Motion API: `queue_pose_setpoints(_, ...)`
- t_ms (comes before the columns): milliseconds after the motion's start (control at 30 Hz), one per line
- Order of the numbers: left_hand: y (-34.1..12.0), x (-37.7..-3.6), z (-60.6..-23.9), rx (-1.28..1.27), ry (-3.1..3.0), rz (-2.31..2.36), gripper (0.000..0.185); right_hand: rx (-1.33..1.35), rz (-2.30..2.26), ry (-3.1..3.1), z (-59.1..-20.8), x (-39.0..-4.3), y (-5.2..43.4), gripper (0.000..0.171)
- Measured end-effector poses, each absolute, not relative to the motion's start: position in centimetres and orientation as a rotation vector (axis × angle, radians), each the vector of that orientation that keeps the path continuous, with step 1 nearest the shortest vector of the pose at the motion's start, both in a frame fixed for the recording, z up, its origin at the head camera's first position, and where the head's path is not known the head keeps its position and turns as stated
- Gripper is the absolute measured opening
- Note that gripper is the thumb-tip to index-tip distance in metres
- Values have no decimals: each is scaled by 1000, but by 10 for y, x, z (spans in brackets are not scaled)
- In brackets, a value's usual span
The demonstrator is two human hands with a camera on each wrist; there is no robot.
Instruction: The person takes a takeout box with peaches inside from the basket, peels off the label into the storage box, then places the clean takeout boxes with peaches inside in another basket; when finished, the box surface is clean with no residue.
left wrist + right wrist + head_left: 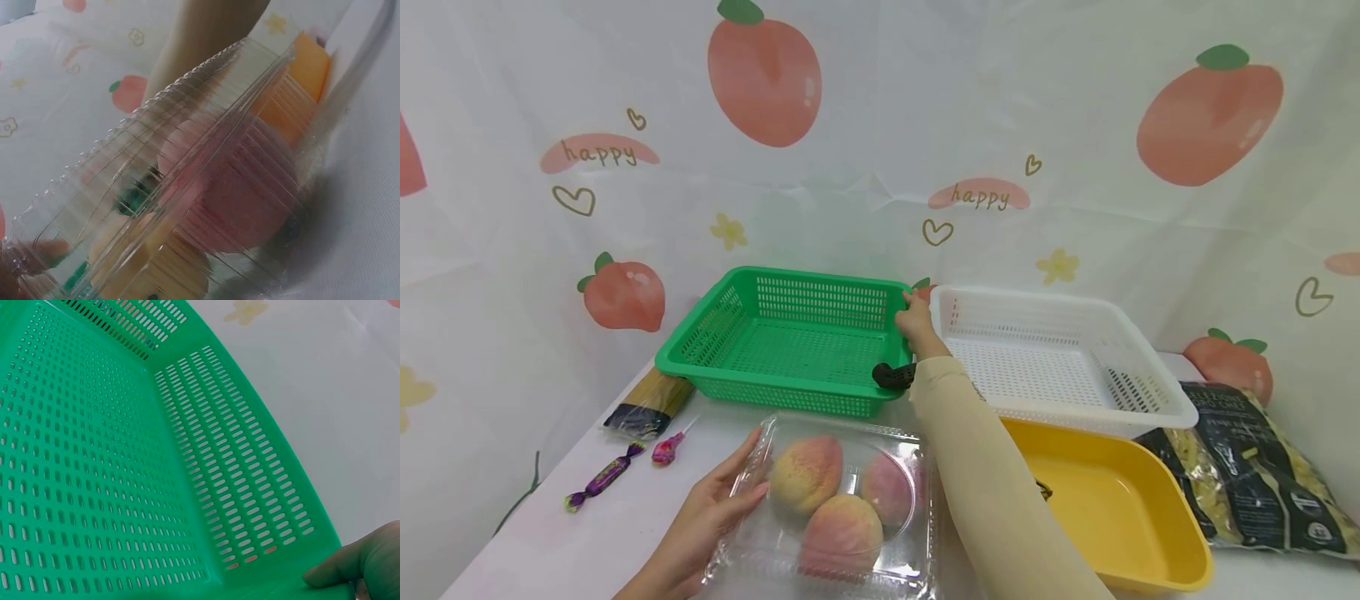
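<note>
My left hand [703, 512] grips the left side of a clear plastic clamshell box [929, 525], its thumb over the lid. Three peaches, one of them the front peach [842, 533], show through the lid. Ribbed plastic walls fill much of the left wrist view, with a reddish peach [244, 187] behind them. Reaching past the box, my right hand [917, 325] holds the rim of a green plastic basket [775, 392] at its far right corner. In the right wrist view the thumb presses on that rim, and the basket's slotted floor shows nothing in it.
A white basket [1120, 333] stands right of the green one, above a yellow bin [1191, 542]. Bagged pasta [1255, 467] lies far right. At left are a bundle in clear wrap [651, 404], a lollipop [666, 450] and a purple wrapped candy [606, 477].
</note>
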State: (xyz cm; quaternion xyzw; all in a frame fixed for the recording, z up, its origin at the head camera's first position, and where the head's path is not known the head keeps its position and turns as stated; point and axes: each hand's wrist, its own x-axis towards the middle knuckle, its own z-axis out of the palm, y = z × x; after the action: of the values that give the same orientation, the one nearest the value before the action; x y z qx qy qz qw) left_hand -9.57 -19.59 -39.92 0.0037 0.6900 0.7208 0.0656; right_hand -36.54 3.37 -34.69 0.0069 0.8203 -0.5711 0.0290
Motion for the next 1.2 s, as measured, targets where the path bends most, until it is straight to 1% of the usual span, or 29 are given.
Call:
queue_pose_setpoints(133, -206, -91, -404, 67, 2088, 2216, 69, 18, -1751, 2539, -347, -365, 34, 60)
queue_pose_setpoints(433, -229, -85, -420, 390, 1907, 2417, 66, 24, -1738, 2530, -347, -366, 34, 61)
queue_pose_setpoints(667, -246, -76, -415, 438, 1890, 2464, 66, 37, -1741, 2528, -348, -368, 33, 60)
queue_pose_setpoints(933, -266, -68, -406, 480, 1718, 2599, 68, 18, -1735, 2544, -348, -367, 34, 60)
queue_pose_setpoints(1133, -275, -66, -393, 410, 1737, 2621, 68, 23, -1725, 2528, -348, -368, 34, 61)
queue_pose_setpoints(1200, -278, -67, -388, 432, 1682, 2662, 68, 34, -1719, 2525, -348, -369, 34, 62)
